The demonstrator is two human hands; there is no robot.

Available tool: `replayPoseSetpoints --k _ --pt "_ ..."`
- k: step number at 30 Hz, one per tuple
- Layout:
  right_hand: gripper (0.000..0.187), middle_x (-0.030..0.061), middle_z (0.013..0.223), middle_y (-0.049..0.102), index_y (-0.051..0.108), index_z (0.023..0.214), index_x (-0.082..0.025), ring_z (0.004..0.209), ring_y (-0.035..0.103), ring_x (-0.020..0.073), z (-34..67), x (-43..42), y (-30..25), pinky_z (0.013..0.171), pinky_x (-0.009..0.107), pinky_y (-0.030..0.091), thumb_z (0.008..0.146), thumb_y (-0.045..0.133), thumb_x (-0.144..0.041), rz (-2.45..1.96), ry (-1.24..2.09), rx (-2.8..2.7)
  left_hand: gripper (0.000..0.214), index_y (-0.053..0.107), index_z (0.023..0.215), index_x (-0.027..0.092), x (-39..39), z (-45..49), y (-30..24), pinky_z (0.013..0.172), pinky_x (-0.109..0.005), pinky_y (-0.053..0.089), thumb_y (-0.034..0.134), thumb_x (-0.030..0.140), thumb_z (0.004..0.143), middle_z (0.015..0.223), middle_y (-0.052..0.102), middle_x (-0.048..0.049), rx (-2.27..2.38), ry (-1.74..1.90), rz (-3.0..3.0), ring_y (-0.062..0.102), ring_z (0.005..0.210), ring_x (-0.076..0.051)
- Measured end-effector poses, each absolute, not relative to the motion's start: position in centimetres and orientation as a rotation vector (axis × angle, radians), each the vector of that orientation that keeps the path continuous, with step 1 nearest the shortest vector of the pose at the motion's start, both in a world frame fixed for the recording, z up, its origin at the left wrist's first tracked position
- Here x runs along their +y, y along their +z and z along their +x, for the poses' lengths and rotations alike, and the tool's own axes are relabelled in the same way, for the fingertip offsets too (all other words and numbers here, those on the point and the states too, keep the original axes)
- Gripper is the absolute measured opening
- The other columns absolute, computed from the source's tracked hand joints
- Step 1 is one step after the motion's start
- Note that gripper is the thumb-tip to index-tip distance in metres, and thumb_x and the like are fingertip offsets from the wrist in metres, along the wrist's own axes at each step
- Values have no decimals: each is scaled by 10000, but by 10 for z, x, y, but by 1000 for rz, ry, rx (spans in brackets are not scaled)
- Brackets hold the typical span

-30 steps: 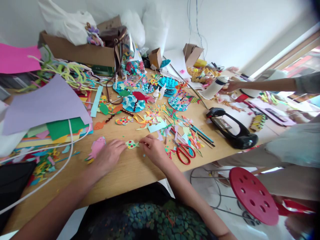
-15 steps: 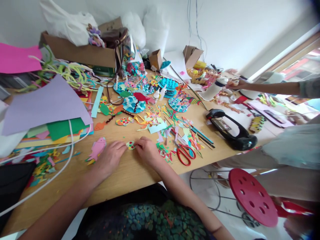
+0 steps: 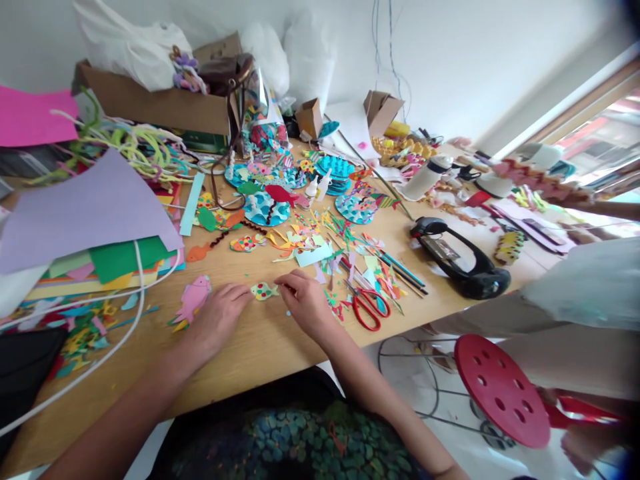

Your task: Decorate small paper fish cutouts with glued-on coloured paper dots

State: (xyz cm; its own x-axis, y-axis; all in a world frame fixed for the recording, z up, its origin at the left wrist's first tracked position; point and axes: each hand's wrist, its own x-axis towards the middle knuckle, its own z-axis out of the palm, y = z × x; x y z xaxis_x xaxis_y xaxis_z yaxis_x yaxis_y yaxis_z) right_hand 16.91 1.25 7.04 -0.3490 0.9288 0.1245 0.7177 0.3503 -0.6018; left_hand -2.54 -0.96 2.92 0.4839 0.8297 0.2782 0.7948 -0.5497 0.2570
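Observation:
On the table in front of me lies a small pale green paper fish [image 3: 264, 291] with red, yellow and green dots. My left hand [image 3: 219, 318] rests on the table with its fingers together, the fingertips holding the fish's left edge. At the tail end, the fingers of my right hand [image 3: 306, 303] are pinched; their tips touch the tail. A pink paper fish [image 3: 194, 298] lies just left of my left hand, partly over yellow and green paper. Red-handled scissors [image 3: 369, 308] lie right of my right hand, near paper scraps [image 3: 345, 267].
Round blue decorated discs [image 3: 267, 209], white glue bottles [image 3: 317, 187] and a dotted orange fish [image 3: 249, 243] stand or lie behind. Stacked coloured paper [image 3: 90, 213] and a white cable [image 3: 139, 287] are left. A black headband-like device [image 3: 460, 260], a red stool [image 3: 503, 390] and another person's legs [image 3: 575, 320] are right.
My right hand has shifted slightly right, uncovering the tail of the dotted fish. My left hand stays nearly in place. The other person's arm at the right has moved, blurred.

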Motion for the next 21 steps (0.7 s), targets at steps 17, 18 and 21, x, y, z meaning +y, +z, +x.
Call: replayPoseSetpoints --k 17,18,21 --pt "221 42 796 610 684 881 -172 755 567 125 170 5 66 675 198 408 818 481 -115 -1440 602 -2309 463 625 994 150 -18 -28 37 871 -371 466 302 -19 708 1008 651 -70 1421 561 2619 541 973 -196" --pt "223 41 797 609 683 893 -173 757 567 125 168 7 65 676 196 407 817 482 -115 -1449 597 -2327 465 625 999 148 -17 -27 36 863 -372 471 302 -19 710 1009 649 -73 1417 560 2632 538 972 -198" --pt "223 40 828 613 676 922 -186 789 569 129 161 11 62 698 197 406 827 479 -143 -1476 595 -2377 460 626 1010 153 -16 -27 35 850 -378 479 309 -9 719 1018 645 -76 1416 546 2651 531 976 -204"
